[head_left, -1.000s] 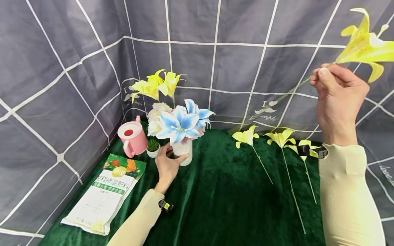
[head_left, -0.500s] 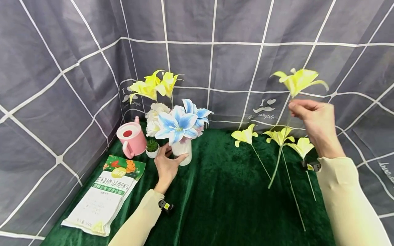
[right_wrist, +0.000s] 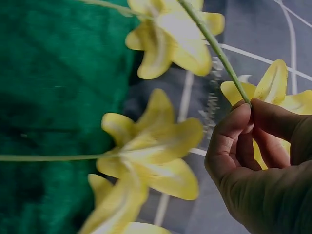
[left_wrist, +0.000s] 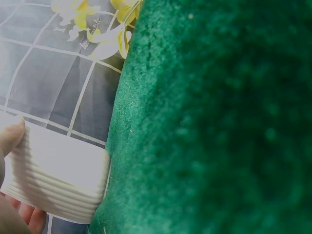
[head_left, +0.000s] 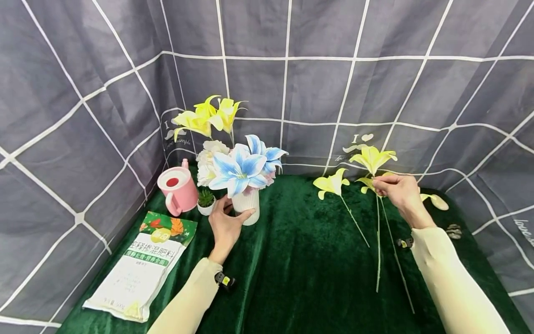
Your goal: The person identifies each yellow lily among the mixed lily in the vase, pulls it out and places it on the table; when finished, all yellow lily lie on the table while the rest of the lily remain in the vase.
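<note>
My left hand (head_left: 225, 226) grips the lower part of a white ribbed vase (head_left: 248, 207), thumb in front and fingers round its left side. Blue-and-white lilies (head_left: 239, 169), a white bloom (head_left: 210, 160) and taller yellow lilies (head_left: 196, 121) stand in this vase. Over on the right, my right hand (head_left: 401, 195) pinches a yellow lily (head_left: 372, 159) by its green stem (right_wrist: 214, 44), just under the bloom, with the stem hanging down. Below and beside that hand, more yellow lilies (head_left: 331, 184) lie on the green cloth; the hand partly covers one (head_left: 437, 201).
Left of the vase stand a small potted succulent (head_left: 206, 202) and a pink watering can (head_left: 179, 189). A white-and-green fertilizer bag (head_left: 142, 266) lies in front of them. Grey checked curtain (head_left: 317, 88) hangs behind the green velvet cloth (head_left: 308, 269).
My right hand has moved left and down with the yellow lily, whose stem has swung from slanting to nearly vertical. My left hand has stayed on the vase.
</note>
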`<state>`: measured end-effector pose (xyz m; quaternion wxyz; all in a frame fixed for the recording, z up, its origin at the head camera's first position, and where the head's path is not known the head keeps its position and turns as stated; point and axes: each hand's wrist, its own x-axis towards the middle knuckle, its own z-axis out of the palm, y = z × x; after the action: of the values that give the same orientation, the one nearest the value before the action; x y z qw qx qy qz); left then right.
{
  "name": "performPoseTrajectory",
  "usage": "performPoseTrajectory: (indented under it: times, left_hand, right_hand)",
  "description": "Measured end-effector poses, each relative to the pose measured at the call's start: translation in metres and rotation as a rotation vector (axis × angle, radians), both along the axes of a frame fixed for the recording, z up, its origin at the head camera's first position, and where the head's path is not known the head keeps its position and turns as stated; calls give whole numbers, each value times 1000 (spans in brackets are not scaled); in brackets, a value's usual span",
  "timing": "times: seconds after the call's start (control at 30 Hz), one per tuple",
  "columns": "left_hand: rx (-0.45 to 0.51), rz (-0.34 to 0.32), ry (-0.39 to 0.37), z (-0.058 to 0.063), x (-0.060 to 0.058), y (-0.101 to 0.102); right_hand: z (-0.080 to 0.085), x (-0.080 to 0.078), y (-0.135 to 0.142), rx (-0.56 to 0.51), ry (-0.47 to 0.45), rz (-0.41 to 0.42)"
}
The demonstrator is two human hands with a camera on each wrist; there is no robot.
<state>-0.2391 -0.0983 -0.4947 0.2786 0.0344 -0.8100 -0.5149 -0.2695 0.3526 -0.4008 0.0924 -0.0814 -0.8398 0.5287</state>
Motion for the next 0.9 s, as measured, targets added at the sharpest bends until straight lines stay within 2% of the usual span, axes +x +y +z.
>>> performPoseTrajectory:
  times: [0.2, 0.4, 0.63, 0.9]
  left_hand:
    - [4, 1, -5, 0, 0, 0]
    - [8, -4, -10, 1, 0, 1]
    - [5, -3, -3, 0, 0, 0]
    - [5, -2, -6, -1, 1, 1]
  right_hand:
    - [-23, -1, 1, 65, -41, 14]
    - [-38, 1, 1, 113, -105, 48]
    - [-50, 1, 0, 112, -163, 79]
    - [-58, -3, -4, 175, -188, 101]
